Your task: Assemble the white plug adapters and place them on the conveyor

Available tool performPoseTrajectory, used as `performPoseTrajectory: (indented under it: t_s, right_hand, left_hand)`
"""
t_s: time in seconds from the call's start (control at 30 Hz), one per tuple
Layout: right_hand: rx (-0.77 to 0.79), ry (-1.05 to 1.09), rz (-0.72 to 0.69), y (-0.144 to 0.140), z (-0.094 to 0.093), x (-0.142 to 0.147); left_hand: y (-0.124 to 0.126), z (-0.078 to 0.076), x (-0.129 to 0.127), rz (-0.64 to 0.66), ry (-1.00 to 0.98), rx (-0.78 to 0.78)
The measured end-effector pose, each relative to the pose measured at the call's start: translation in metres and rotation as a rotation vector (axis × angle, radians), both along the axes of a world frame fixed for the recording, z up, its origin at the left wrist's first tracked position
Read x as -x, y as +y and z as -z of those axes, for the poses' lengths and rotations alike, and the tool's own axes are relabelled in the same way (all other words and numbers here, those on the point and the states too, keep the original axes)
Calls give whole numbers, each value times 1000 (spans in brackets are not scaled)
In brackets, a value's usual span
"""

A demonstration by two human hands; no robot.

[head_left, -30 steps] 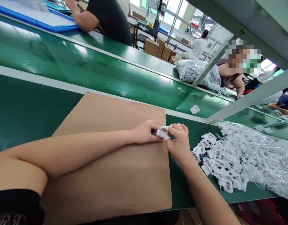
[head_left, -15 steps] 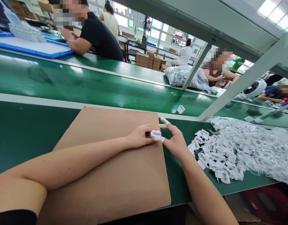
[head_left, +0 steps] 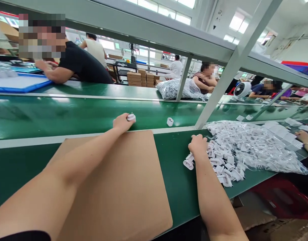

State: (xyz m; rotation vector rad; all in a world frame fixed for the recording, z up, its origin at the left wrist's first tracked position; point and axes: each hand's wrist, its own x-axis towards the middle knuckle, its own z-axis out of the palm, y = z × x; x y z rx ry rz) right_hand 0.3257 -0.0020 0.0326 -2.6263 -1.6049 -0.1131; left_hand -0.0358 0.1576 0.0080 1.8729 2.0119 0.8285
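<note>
My left hand (head_left: 122, 123) reaches out over the green conveyor belt, its fingers closed on a white charger plug (head_left: 131, 117). On the right, my right hand (head_left: 198, 144) is at the near left side of a heap of white plug parts (head_left: 225, 164), with its fingers curled down over some of them. White covers show on its fingertips. Whatever is under those fingers is hidden. Just below that hand lies a loose oval plug part (head_left: 188, 164). A white charger housing (head_left: 170, 122) stands alone on the belt between my hands.
A cardboard sheet (head_left: 124, 187) lies on the green bench before me. A clear plastic bag (head_left: 256, 147) of white parts sits beyond the heap. A slanted metal post (head_left: 219, 83) rises at the belt's edge. Another person's hand (head_left: 304, 137) shows at far right; co-workers sit across the belt.
My hands were together at the charger plug above the cardboard. My left hand has carried it forward and left over the belt; my right hand has moved right to the heap. The view has shifted.
</note>
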Motion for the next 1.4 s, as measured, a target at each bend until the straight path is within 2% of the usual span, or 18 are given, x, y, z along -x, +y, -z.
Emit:
performPoseTrajectory:
  t_s: [0.13,0.23,0.3,0.37,0.43,0.47,0.53,0.6,0.67,0.7,0.77,0.83,0.93,1.0,1.07,1.23,1.33,1.4]
  right_hand:
    - [-73,25,-96,-1,1,3]
    - [-109,30,-111,1,2,7]
    - [-94,6,-86,2,1,10]
    - [-19,-10,-70,1,-1,13]
    - [37,8,-87,0,-3,14]
    - [14,30,-107,0,-4,14]
    - [-150,115,-174,2,-6,14]
    - [-387,301,-277,6,-5,16]
    - [-547,639,-326,10,-3,20]
    - [-577,853,-309,12,-2,23]
    - [-559,1295,-227,15,1,31]
    - [-523,1635,-185,15,3,38]
    - [-529,1861,-229,11,0,48]
    - [-506,1921,-263,7,-4,53]
    - [-411,1972,-285,1,-10,59]
    - [-169,1990,-349,-15,-21,72]
    - [-144,1838,-400,-21,-19,81]
    - [-200,1720,-423,-22,-14,88]
  left_hand:
    - [11,6,13,-106,57,85]
    - [1,5,-1,-258,80,-113]
    - [-7,2,-21,-247,85,-294]
    - [-12,-3,-47,-63,93,-354]
    - [-12,-7,-75,180,108,-304]
    - [-10,-9,-88,287,115,-260]
    - [-4,-10,-112,445,127,-158]
    - [5,-10,-131,547,134,-65]
    - [14,-9,-142,617,131,-6]
    - [17,-10,-144,638,129,7]
    - [19,-12,-144,641,129,3]
    - [13,-15,-138,617,137,-13]
    - [-12,-19,-117,575,122,-89]
    - [-38,-18,-99,584,103,-157]
    - [-69,-16,-81,623,107,-194]
    - [-134,-6,-54,697,119,-107]
    - [-155,0,-46,678,-67,-37]
    - [-161,6,-43,702,-216,-10]
